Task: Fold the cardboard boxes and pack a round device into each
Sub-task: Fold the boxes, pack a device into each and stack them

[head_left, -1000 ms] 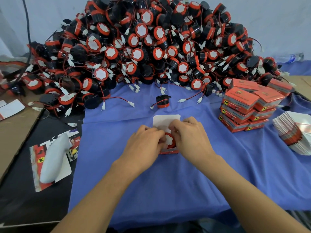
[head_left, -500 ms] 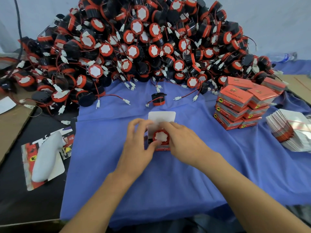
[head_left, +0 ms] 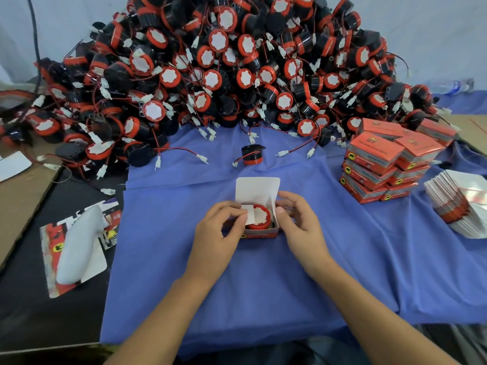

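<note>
A small red cardboard box (head_left: 259, 234) sits on the blue cloth with its white lid (head_left: 257, 189) standing open at the back. A round red-and-black device (head_left: 259, 219) with a white top lies inside it. My left hand (head_left: 220, 227) pinches the box's left side flap and bends it over the device. My right hand (head_left: 297, 222) holds the box's right side, fingers curled at the right flap. A single loose device (head_left: 251, 154) rests farther back on the cloth.
A big heap of round devices (head_left: 224, 69) with red wires fills the back. Folded, closed red boxes (head_left: 387, 164) are stacked at the right, beside a stack of flat box blanks (head_left: 458, 204). A white handheld object (head_left: 79, 246) lies on a card at the left.
The device has gone from under my fingers into the box. My hands have moved apart to the box's sides, and my left hand has taken hold of the side flap.
</note>
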Tool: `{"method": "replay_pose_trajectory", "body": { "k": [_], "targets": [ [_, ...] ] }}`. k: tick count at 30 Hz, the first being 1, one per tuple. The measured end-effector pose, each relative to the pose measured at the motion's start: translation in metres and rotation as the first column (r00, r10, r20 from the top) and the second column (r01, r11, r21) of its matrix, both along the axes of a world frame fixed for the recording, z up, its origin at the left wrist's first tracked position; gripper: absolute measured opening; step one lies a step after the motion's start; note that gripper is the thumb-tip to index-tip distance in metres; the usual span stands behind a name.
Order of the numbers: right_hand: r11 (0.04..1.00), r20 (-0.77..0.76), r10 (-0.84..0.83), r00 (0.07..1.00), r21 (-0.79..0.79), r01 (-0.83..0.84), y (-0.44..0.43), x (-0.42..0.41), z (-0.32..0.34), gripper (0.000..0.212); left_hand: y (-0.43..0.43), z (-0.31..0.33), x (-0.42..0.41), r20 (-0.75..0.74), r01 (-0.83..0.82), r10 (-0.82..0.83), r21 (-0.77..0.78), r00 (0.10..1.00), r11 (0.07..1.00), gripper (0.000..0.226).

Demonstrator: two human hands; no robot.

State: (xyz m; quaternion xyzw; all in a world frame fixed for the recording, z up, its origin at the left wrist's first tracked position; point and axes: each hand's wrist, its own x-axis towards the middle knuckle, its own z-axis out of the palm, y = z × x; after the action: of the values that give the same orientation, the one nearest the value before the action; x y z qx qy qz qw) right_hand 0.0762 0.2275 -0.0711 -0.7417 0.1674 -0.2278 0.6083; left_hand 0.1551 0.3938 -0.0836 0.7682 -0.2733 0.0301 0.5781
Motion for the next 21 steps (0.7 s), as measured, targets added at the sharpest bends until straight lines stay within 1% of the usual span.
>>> {"method": "replay_pose_trajectory", "body": {
  "k": [4, 7, 9, 10, 11, 13, 15, 16, 18, 21],
  "targets": [
    [0.998, -0.004, 0.063, 0.998, 0.001, -0.063, -0.001, 0.0, -0.002, 0.033, 0.001, -0.001, 0.002, -0.041, -0.022, 0.021, -0.034, 0.999, 0.999, 0.015],
    [0.995, 0.012, 0.088, 0.996, -0.037, -0.087, 0.002, 0.001, -0.001, 0.04, 0.004, -0.001, 0.002, -0.12, -0.014, 0.002, -0.1, 0.993, 0.995, 0.035],
    [0.994, 0.022, 0.09, 0.996, -0.064, -0.089, 0.004, 0.0, -0.001, 0.044, 0.004, 0.0, 0.001, -0.116, 0.007, -0.02, -0.115, 0.993, 0.993, 0.048],
    [0.994, 0.022, 0.083, 0.996, -0.073, -0.081, 0.005, 0.0, -0.002, 0.042, 0.004, 0.001, 0.0, -0.107, 0.016, -0.029, -0.123, 0.994, 0.992, 0.049],
    [0.994, 0.02, 0.077, 0.997, -0.081, -0.075, 0.006, 0.0, -0.002, 0.038, 0.004, 0.0, 0.0, -0.09, 0.024, -0.036, -0.13, 0.995, 0.991, 0.044],
    [0.991, 0.016, 0.075, 0.997, -0.109, -0.072, 0.004, -0.001, -0.005, 0.029, 0.004, 0.0, 0.001, -0.011, 0.042, -0.043, -0.104, 0.999, 0.994, 0.029],
    [0.991, 0.013, 0.099, 0.995, -0.092, -0.097, 0.002, -0.004, -0.006, 0.019, 0.005, 0.0, 0.002, 0.036, 0.059, -0.057, -0.074, 0.998, 0.995, 0.023],
    [0.99, 0.003, 0.116, 0.993, -0.083, -0.115, 0.002, -0.006, -0.007, 0.02, 0.005, 0.0, 0.001, 0.032, 0.059, -0.057, -0.068, 0.998, 0.996, 0.022],
    [0.984, -0.023, 0.146, 0.989, -0.095, -0.148, 0.0, -0.009, -0.007, 0.029, 0.005, 0.001, 0.001, 0.017, 0.069, -0.068, -0.05, 0.998, 0.996, 0.023],
    [0.972, -0.035, 0.185, 0.982, -0.142, -0.188, 0.0, -0.011, -0.008, 0.03, 0.007, 0.001, -0.003, -0.009, 0.129, -0.129, -0.016, 0.992, 0.991, 0.023]
  ]
}}
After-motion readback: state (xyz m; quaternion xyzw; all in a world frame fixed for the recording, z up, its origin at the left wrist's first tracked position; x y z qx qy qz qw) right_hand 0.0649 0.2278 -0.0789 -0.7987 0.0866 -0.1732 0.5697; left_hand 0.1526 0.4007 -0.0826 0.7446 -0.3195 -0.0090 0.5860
